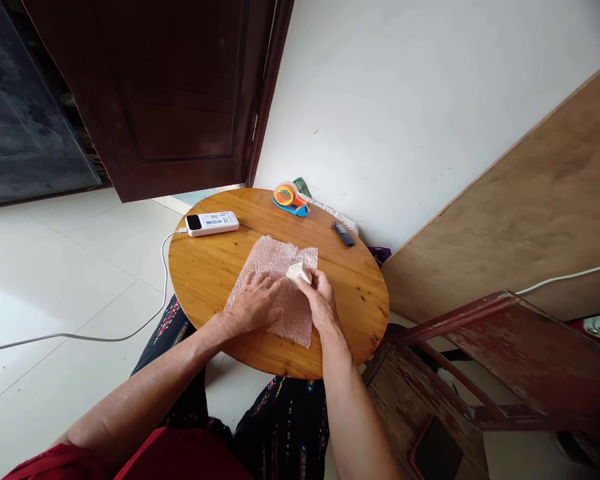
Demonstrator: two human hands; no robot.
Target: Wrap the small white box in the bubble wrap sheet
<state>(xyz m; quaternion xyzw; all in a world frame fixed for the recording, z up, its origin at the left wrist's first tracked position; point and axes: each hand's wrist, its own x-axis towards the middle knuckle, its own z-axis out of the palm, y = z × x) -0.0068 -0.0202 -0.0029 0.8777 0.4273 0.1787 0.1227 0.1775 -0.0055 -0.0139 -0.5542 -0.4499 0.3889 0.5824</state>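
Observation:
A sheet of pinkish bubble wrap [273,257] lies spread on a small round wooden table [205,273]. My left hand [253,303] rests flat on the sheet's near left part, fingers spread. My right hand [321,297] pinches a small white box [299,272] and holds it on edge over the middle of the sheet. Both forearms reach in from the bottom of the view.
A white power bank [213,223] with a white cable [80,337] lies at the table's far left. An orange and blue tape dispenser [289,198] sits at the far edge, a dark small object [344,233] to its right. A red wooden chair [500,360] stands on the right.

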